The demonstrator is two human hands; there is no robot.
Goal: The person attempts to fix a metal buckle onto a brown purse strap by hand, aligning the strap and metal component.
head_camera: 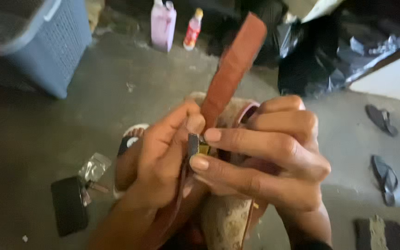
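Presently mid-work, judging by the grip: brown leather strap [231, 69], one, standing up and tilted to the right from between both hands, free upper end pointing away toward the far floor, lower end hidden behind the fingers. Small metal buckle [198, 146], one, grey with a brassy part, pinched at the strap's lower portion; seemingly being fitted or fastened, not yet seen settled, exact join hidden. Left hand [160, 159], one, fingers curled closed, thumb pressed against the strap just above the buckle. Right hand [274, 157], one, two fingers stretched across to the buckle, tips touching it, remaining fingers folded in; thumb out of sight. Beneath the hands, a patterned beige item with pink lining [237, 115], possibly a bag or shoe, kind not certain. Thin brown cord or strap edge trailing down below the hands, one or two strands, hard to count. On the grey floor at lower left: black rectangular object [69, 206], one, with a crumpled clear wrapper [94, 166] just beside it. Far left: blue laundry basket [47, 41], one. At the back: pink container [163, 25], one; small red bottle with yellow cap [192, 30], one. Upper right: black plastic bags [320, 55], heaped, count unclear. Right side: dark flip-flops [384, 178], two, lying apart. Lower right corner: striped mat [387, 234], one, partly cut off.
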